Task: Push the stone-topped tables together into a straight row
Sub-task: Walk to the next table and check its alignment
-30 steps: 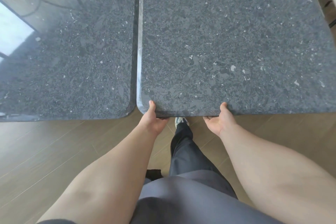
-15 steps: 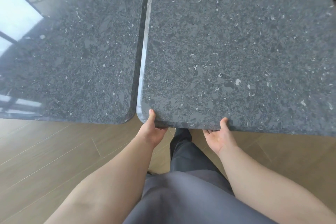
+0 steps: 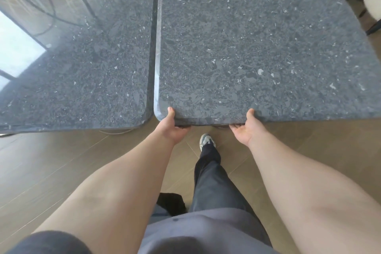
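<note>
2 dark speckled stone tables, left table (image 3: 78, 64) and right table (image 3: 257, 47), stand side by side, narrowly apart.

Single head view; looks steeply down, forward, close over near table edge (image 3: 268, 118); wide-angle.

Right counter (image 3: 257, 47): dark grey stone flecked with white and paler grey; the counter (image 3: 82, 72) left of it has the same speckle; the floor (image 3: 41, 161) below is tan wood plank; trousers (image 3: 210, 173) black; shoe (image 3: 206, 140) grey-and-white.
</note>
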